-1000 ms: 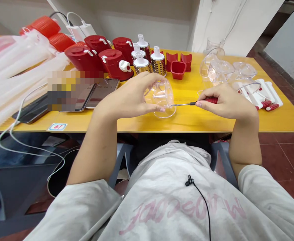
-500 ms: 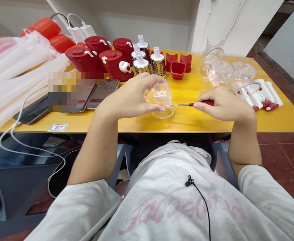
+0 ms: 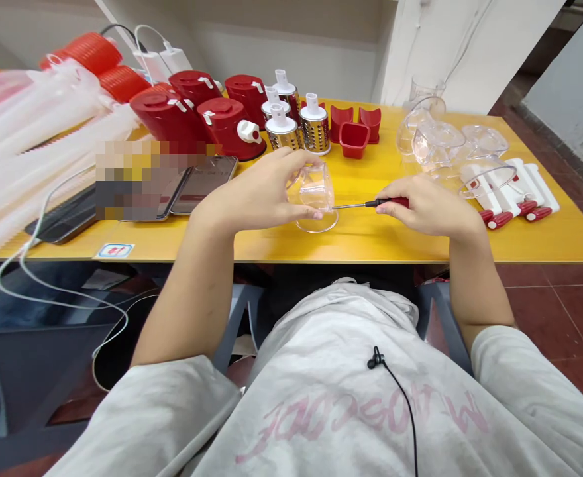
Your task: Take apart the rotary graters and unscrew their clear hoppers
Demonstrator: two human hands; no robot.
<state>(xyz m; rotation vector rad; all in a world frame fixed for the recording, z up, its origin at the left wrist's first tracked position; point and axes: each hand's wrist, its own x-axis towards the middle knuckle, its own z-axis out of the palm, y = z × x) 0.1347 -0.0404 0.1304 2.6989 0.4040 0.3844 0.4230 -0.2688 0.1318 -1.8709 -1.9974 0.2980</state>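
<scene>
My left hand [image 3: 271, 190] is closed around a clear plastic housing [image 3: 315, 189], thumb at its lower side and fingers over the top. In my right hand [image 3: 423, 204] is a screwdriver [image 3: 371, 203] with a red and black handle, held level. Its metal shaft points left, and the tip reaches the right edge of the clear housing; whether it sits in a screw is too small to tell. Just behind the housing stand several grater drums [image 3: 315, 126] with white tops and a red square cup [image 3: 354, 139].
Red grater bodies [image 3: 229, 126] stand at the back left, near phones [image 3: 205, 185] and plastic bags [image 3: 33, 126]. More clear housings [image 3: 438, 139] and white crank handles with red knobs [image 3: 515, 189] lie on the right. A white cable [image 3: 53, 192] hangs over the table's front edge.
My right hand and the screwdriver have shifted left. The clear housing has turned or moved slightly left in my left hand, which stays nearly in place.
</scene>
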